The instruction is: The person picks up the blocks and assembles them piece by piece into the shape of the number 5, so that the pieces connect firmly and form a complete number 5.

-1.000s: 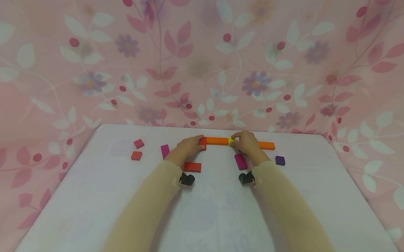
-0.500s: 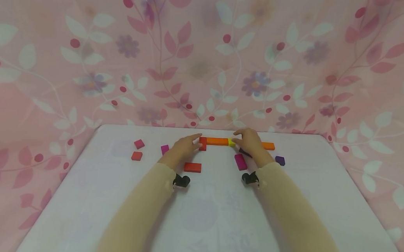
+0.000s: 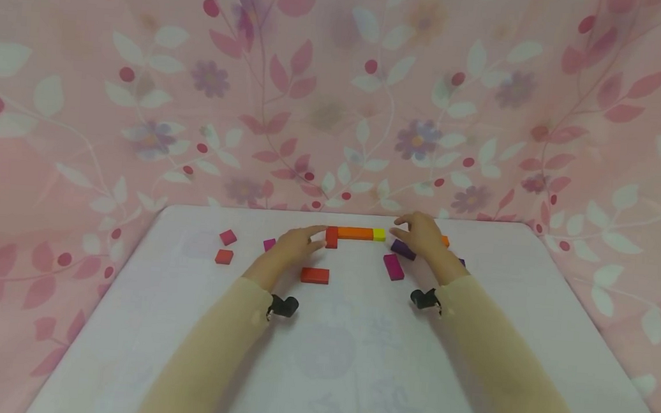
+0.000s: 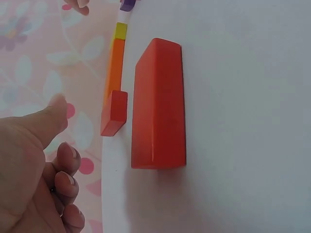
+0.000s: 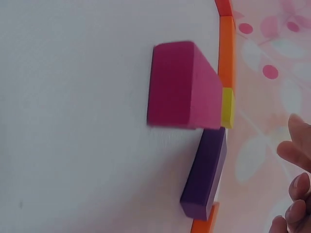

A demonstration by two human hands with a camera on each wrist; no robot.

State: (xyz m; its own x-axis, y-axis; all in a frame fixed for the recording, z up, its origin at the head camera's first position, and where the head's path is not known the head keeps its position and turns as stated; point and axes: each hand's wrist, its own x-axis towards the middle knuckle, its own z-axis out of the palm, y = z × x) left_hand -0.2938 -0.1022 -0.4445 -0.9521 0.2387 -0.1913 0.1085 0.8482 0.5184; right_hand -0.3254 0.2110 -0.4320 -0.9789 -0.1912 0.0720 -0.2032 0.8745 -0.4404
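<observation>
Although the left hand (image 3: 288, 247) and right hand (image 3: 423, 236) show released grips, a sideways brush by the former could skew the block row (image 3: 355, 234) near the far edge of the bench (image 3: 350, 329). Left wrist view shows a gap beside the row's red block (image 4: 118, 107); head view leaves contact unclear.

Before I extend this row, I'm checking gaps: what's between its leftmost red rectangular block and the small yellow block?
A long orange rectangular block, with no gap visible in the head view.
</observation>
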